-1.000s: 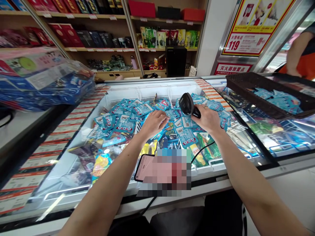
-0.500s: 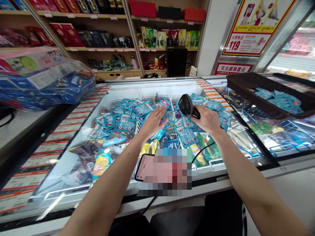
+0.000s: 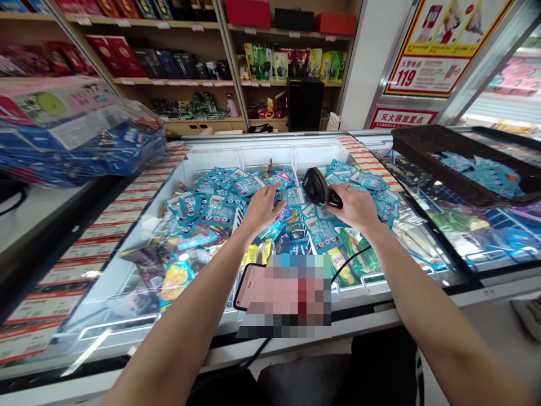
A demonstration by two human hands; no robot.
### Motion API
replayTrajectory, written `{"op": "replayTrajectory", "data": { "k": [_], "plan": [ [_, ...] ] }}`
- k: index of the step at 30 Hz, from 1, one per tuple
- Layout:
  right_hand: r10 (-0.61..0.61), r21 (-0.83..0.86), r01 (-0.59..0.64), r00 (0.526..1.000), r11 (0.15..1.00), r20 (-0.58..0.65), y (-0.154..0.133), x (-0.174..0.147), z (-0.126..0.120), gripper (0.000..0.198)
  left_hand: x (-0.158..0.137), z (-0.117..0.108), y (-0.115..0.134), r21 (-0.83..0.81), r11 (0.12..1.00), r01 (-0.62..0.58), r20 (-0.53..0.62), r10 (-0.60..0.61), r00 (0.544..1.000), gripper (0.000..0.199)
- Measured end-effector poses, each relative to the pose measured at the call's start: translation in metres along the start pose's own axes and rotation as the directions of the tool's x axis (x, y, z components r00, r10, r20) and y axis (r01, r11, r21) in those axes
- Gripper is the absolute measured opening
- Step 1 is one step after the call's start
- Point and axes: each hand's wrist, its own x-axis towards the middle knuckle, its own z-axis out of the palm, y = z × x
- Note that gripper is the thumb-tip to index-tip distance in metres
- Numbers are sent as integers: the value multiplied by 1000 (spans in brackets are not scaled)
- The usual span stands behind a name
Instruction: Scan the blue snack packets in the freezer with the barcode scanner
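Observation:
My right hand [image 3: 354,207] is closed round the handle of a black barcode scanner [image 3: 315,186], whose head points left and down over the packets. A black cable [image 3: 350,260] trails from that side towards me. My left hand [image 3: 262,211] hovers at or just above the blue packets [image 3: 217,210], thumb apart from the other fingers; whether its fingertips touch one I cannot tell. Many of these flat packets, some showing barcodes, lie spread over the freezer top. Below my hands a phone [image 3: 249,286] lies near the front edge, partly covered by a pixelated patch.
At right stands a dark brown basket [image 3: 426,160] holding more blue packets. Plastic-wrapped boxes [image 3: 80,138] sit at left. Price labels [image 3: 91,248] run along the freezer's side. Behind are a black box-shaped object [image 3: 305,107] and stocked shelves [image 3: 169,83].
My left hand's fingers, flatter before, are now drawn in a little. The scanner in my right hand has shifted slightly left and down. A shoe has come into view at the right edge.

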Motion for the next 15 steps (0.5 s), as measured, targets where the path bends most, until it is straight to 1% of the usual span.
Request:
{"op": "replayTrajectory", "data": {
  "k": [4, 7, 10, 13, 15],
  "plan": [
    [-47, 7, 47, 999, 999, -1, -1, 0, -1, 42, 1, -3, -4, -81, 997, 13, -146, -25, 989, 63],
    [-98, 11, 98, 995, 995, 3, -1, 0, -2, 42, 0, -5, -5, -128, 991, 41, -229, -70, 971, 54],
    [-151, 32, 150, 988, 988, 38, -1, 0, -2, 46, 0, -8, -6, -179, 982, 59, -221, -98, 970, 45],
    [-184, 37, 182, 981, 983, 67, -2, -1, -1, 44, -1, -10, -6, -222, 972, 80, -180, -121, 976, 42],
    [-200, 37, 198, 977, 979, 69, -2, -1, -1, 43, -1, -10, -6, -236, 968, 80, -178, -124, 976, 41]
  ]
}}
